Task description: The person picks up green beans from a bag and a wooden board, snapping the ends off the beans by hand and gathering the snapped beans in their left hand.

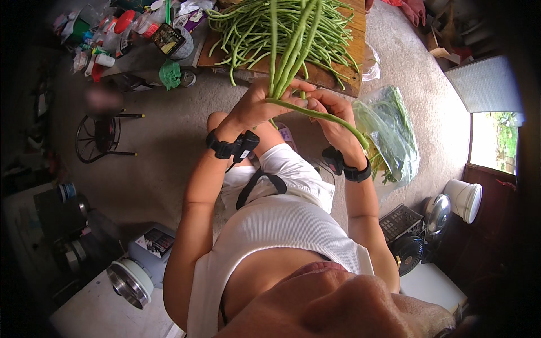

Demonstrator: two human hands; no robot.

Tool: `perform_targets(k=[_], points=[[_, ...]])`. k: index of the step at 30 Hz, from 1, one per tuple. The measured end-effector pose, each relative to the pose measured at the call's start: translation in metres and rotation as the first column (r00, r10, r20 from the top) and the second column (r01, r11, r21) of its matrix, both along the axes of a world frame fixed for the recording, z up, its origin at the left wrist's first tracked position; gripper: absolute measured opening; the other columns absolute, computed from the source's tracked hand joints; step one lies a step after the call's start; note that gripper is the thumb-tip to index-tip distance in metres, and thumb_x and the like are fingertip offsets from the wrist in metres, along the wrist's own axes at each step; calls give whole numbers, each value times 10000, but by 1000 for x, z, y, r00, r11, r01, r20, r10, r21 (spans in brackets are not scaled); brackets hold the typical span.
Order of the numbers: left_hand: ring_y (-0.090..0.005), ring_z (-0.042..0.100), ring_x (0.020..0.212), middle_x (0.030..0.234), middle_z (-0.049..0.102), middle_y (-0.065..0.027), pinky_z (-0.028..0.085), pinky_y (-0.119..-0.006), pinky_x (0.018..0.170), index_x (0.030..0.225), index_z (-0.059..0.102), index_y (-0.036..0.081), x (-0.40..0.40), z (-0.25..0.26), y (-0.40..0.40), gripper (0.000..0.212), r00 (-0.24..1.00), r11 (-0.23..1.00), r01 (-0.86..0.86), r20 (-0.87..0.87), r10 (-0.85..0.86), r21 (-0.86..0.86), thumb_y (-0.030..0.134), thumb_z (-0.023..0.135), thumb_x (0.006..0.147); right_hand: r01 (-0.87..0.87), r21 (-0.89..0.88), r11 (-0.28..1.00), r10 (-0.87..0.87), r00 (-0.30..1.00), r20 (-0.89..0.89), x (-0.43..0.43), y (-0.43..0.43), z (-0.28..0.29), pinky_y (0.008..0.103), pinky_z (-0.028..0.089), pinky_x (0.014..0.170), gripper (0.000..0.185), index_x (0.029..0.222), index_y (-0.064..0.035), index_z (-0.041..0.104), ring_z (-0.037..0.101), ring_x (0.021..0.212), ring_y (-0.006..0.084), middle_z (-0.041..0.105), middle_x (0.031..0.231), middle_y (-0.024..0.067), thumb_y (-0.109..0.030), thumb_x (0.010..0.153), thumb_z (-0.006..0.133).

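My left hand (258, 103) is closed around the lower ends of several long green beans (291, 55), which point up and away over the table. Close beside it on the right, my right hand (336, 110) has its thumb and fingertips pinched near the bean ends, almost touching the left fingers. One bean (325, 116) runs from the left hand across the right hand to the wrist. What exactly the right fingertips pinch is partly hidden. Beyond both hands, a large heap of long beans (253, 38) lies on a wooden table (357, 46).
A plastic bag (397, 139) with more greens lies on the floor at the right. Jars, a phone (168, 40) and a green plastic basket (170, 74) crowd the left surface. A black metal stool (103, 135) stands left. A white bucket (460, 198) is at the right.
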State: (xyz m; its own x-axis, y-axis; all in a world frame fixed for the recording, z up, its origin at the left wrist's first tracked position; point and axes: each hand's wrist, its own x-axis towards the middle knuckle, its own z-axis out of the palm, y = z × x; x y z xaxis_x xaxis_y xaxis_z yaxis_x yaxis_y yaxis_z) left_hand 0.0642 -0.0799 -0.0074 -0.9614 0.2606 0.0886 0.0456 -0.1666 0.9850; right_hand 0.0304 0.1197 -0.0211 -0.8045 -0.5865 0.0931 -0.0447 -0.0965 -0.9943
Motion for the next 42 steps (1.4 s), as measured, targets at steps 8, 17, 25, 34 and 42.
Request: perform_targets(k=[8, 17, 25, 34, 42], points=[[-55, 578, 716, 860, 669, -9, 448, -189, 614, 1087, 660, -26, 3, -9, 1, 242, 995, 995, -96, -3, 96, 27, 60, 681, 861, -10, 25, 1000, 12, 998, -56, 4, -7, 6, 237, 463, 635, 249, 1053, 66, 624, 524, 727, 66, 638, 780, 52, -162, 967, 573], [-68, 595, 671, 766, 661, -21, 460, -203, 590, 944, 683, -5, 0, -24, 0, 150, 914, 920, -390, -144, 380, -45, 134, 686, 888, 33, 176, 984, 3, 979, -204, 1, -18, 1, 294, 442, 546, 181, 1039, 35, 636, 483, 585, 124, 586, 680, 80, -77, 928, 546], [-33, 248, 535, 596, 242, 88, 333, -236, 660, 1348, 470, 21, 3, -3, -32, 447, 974, 903, -206, -13, 227, 376, 320, 451, 1016, 53, 86, 995, -72, 967, 243, -9, 14, -48, 229, 332, 498, 255, 1120, -36, 563, 431, 596, 69, 521, 701, -11, -82, 901, 439], [-53, 346, 578, 663, 334, 47, 370, -259, 673, 1420, 341, -10, -1, 0, -23, 566, 999, 902, 6, -50, 17, 432, 220, 509, 931, 205, -92, 974, -203, 978, 39, -7, -11, 6, 180, 266, 469, 110, 947, -16, 622, 384, 575, 9, 541, 738, -40, -112, 897, 603], [-80, 481, 743, 804, 501, 12, 426, -232, 758, 1461, 265, -31, 0, -5, -20, 759, 991, 975, -96, -77, 114, 198, 355, 605, 903, 281, 121, 952, -175, 825, -537, 0, -64, 61, 264, 384, 474, 174, 912, -87, 710, 486, 509, 128, 570, 641, 46, -194, 782, 753]])
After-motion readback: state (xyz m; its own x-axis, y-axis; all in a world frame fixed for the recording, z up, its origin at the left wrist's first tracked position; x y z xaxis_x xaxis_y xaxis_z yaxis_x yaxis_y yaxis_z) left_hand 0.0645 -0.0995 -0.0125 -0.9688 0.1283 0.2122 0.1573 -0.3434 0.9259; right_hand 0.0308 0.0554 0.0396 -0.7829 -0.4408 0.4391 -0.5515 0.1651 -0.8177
